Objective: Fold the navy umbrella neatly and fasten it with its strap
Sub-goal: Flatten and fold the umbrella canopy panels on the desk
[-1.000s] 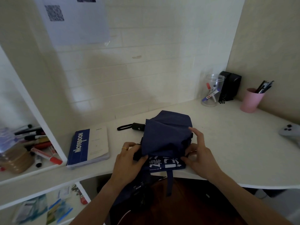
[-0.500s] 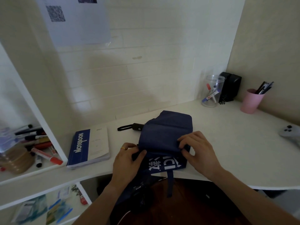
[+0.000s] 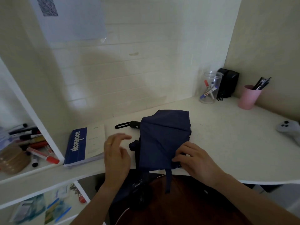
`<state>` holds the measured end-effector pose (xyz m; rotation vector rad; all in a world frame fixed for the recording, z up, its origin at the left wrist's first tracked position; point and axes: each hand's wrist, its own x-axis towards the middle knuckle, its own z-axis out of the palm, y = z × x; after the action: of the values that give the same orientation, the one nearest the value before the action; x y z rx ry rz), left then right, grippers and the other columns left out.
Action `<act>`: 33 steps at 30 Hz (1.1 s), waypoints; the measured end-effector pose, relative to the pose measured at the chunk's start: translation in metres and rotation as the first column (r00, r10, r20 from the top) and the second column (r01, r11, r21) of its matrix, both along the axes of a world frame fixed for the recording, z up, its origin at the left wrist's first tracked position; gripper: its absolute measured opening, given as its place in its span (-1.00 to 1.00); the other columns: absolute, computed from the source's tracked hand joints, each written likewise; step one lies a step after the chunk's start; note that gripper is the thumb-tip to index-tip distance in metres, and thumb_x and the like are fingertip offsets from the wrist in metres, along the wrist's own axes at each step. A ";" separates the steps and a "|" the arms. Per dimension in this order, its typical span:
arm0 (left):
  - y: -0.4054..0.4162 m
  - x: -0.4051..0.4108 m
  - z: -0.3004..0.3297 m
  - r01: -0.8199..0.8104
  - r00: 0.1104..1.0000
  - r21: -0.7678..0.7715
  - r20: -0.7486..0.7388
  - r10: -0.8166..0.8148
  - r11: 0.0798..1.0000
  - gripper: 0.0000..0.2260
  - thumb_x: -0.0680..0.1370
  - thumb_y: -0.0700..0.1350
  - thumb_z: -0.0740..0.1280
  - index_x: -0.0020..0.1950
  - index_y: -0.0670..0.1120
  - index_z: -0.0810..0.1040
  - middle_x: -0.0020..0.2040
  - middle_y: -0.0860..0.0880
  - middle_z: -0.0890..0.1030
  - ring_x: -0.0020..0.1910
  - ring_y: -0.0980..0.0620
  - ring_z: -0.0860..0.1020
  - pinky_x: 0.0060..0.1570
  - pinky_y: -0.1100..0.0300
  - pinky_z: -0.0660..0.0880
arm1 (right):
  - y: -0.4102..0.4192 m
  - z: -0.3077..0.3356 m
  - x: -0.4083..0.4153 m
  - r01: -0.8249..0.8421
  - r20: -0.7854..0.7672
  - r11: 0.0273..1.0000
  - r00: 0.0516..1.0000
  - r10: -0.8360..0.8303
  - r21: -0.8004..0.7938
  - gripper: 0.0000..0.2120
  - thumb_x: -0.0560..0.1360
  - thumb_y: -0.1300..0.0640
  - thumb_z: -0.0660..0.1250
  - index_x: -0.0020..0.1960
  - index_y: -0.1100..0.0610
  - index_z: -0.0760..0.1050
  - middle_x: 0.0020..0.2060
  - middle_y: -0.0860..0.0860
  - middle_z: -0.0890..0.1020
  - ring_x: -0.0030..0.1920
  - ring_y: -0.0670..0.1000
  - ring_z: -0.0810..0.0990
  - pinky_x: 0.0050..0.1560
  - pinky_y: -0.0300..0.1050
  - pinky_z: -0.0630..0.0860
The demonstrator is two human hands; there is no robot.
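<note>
Your navy umbrella (image 3: 164, 140) lies on the white bench (image 3: 227, 143) right in front of you, its canopy folded into a flat slab that reaches the near edge. Your right hand (image 3: 194, 161) pinches the cloth at the lower right corner; how far the fingers tuck under the fold is hidden. Your left hand (image 3: 116, 153) hovers just left of the umbrella, motion-blurred, fingers loose and spread, its grip released and holding nothing. The black handle (image 3: 134, 124) pokes out at the far left of the canopy, its wrist loop lying on the bench. The strap (image 3: 168, 181) hangs off the near edge over your lap, unfastened; its lower end fades into shadow. More dark fabric below the bench edge is too murky to read. A blue notebook (image 3: 84, 145) sits to the left, partly behind your left hand.
</note>
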<state>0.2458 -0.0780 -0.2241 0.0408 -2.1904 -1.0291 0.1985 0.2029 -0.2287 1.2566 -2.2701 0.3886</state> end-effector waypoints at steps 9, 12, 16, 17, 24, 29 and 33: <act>0.011 -0.014 -0.008 0.483 0.870 -0.747 0.470 -0.150 0.457 -0.51 0.71 0.21 -0.11 0.65 0.24 -0.09 0.68 0.07 -0.04 0.65 0.02 -0.05 0.60 -0.05 0.05 | 0.001 0.001 0.002 0.008 0.091 0.997 0.996 -0.015 0.082 -0.84 0.55 0.09 0.32 -0.02 -0.03 0.68 -0.08 -0.09 0.62 -0.07 -0.04 0.56 -0.09 -0.11 0.52; 0.000 -0.011 -0.022 0.480 0.869 -0.767 0.483 -0.108 0.427 -0.49 0.69 0.28 -0.14 0.62 0.29 -0.20 0.68 0.06 -0.13 0.65 -0.01 -0.12 0.60 -0.07 0.02 | 0.003 0.007 0.005 0.064 0.251 0.998 0.966 -0.067 0.020 -0.82 0.47 0.08 0.34 -0.02 -0.07 0.69 -0.08 -0.15 0.62 -0.07 -0.12 0.55 -0.05 -0.12 0.54; 0.003 -0.011 -0.023 0.506 0.849 -0.744 0.518 -0.101 0.436 -0.50 0.68 0.29 -0.18 0.61 0.30 -0.24 0.66 0.08 -0.22 0.64 0.03 -0.22 0.61 -0.04 -0.10 | -0.013 0.027 0.003 0.177 0.260 0.955 0.959 -0.113 -0.237 -0.77 0.59 -0.01 0.25 0.05 -0.01 0.68 0.04 -0.14 0.62 0.08 -0.12 0.54 0.12 -0.17 0.50; 0.004 -0.012 -0.021 0.510 0.846 -0.740 0.523 -0.101 0.438 -0.50 0.68 0.29 -0.19 0.61 0.30 -0.24 0.66 0.09 -0.23 0.64 0.03 -0.24 0.61 -0.04 -0.11 | -0.018 0.030 -0.001 0.187 0.250 0.960 0.959 -0.132 -0.208 -0.70 0.63 -0.05 0.18 0.18 0.00 0.64 0.18 -0.11 0.61 0.21 -0.09 0.52 0.25 -0.17 0.45; 0.003 -0.034 -0.015 0.575 0.787 -0.678 0.611 -0.084 0.458 -0.50 0.64 0.34 -0.25 0.58 0.37 -0.25 0.64 0.18 -0.26 0.62 0.13 -0.29 0.61 0.01 -0.17 | -0.015 -0.006 -0.037 0.165 0.388 0.870 0.846 -0.367 0.464 -0.27 0.51 -0.36 -0.35 0.61 -0.11 -0.20 0.60 -0.13 -0.24 0.58 -0.10 -0.27 0.60 -0.02 -0.12; 0.008 -0.066 0.002 0.585 0.767 -0.697 0.641 -0.006 0.414 -0.49 0.66 0.30 -0.18 0.61 0.31 -0.20 0.67 0.07 -0.17 0.64 0.06 -0.20 0.61 0.01 -0.18 | -0.024 0.008 -0.071 0.187 0.406 0.834 0.805 -0.433 0.519 -0.08 0.29 -0.46 -0.46 0.60 -0.15 -0.25 0.58 -0.14 -0.29 0.59 -0.10 -0.26 0.59 -0.06 -0.18; 0.008 -0.072 0.027 0.596 0.775 -0.740 0.632 0.019 0.312 -0.44 0.65 0.30 -0.10 0.58 0.15 0.27 0.62 -0.02 0.25 0.58 -0.04 0.22 0.58 0.00 0.03 | -0.023 -0.002 -0.071 0.181 0.400 0.858 0.825 -0.399 0.481 -0.12 0.33 -0.43 -0.50 0.60 -0.15 -0.26 0.58 -0.13 -0.30 0.58 -0.10 -0.28 0.59 -0.05 -0.18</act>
<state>0.1743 -0.0699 -0.1975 -0.7504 -3.0998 0.3359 0.1270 0.1802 -0.2306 1.0381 -3.0688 0.0931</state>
